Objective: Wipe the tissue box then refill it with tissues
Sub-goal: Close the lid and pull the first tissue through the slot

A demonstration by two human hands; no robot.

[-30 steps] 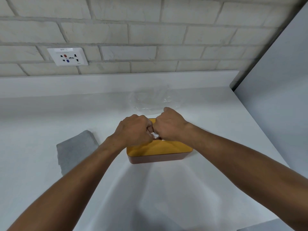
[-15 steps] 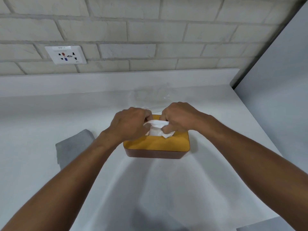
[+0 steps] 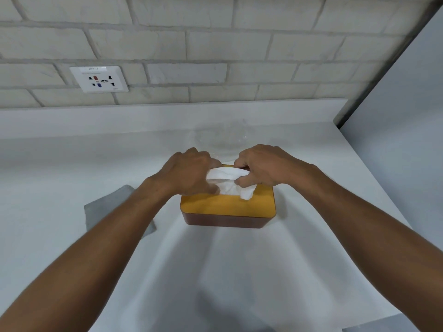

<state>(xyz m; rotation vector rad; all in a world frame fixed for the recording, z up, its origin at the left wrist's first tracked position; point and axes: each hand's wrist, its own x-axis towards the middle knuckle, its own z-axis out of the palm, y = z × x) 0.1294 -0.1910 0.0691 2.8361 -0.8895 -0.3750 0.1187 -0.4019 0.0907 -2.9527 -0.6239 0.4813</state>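
Observation:
A tissue box [image 3: 227, 208] with a yellow-orange lid and brown sides stands on the white counter in the middle of the head view. A white tissue [image 3: 227, 182] rises out of the lid's slot. My left hand [image 3: 189, 172] pinches the tissue's left end and my right hand [image 3: 263, 167] pinches its right end, so it is stretched between them just above the lid. Both hands hide the far half of the lid.
A grey cloth [image 3: 107, 209] lies flat on the counter left of the box, partly under my left forearm. Crumpled clear plastic wrap [image 3: 220, 140] lies behind the box. A wall socket [image 3: 98, 79] is on the brick wall. A grey panel [image 3: 402, 130] borders the counter's right side.
My hands were pressed together over the slot; they have moved apart and lifted, drawing the white tissue up out of the box and spreading it wider.

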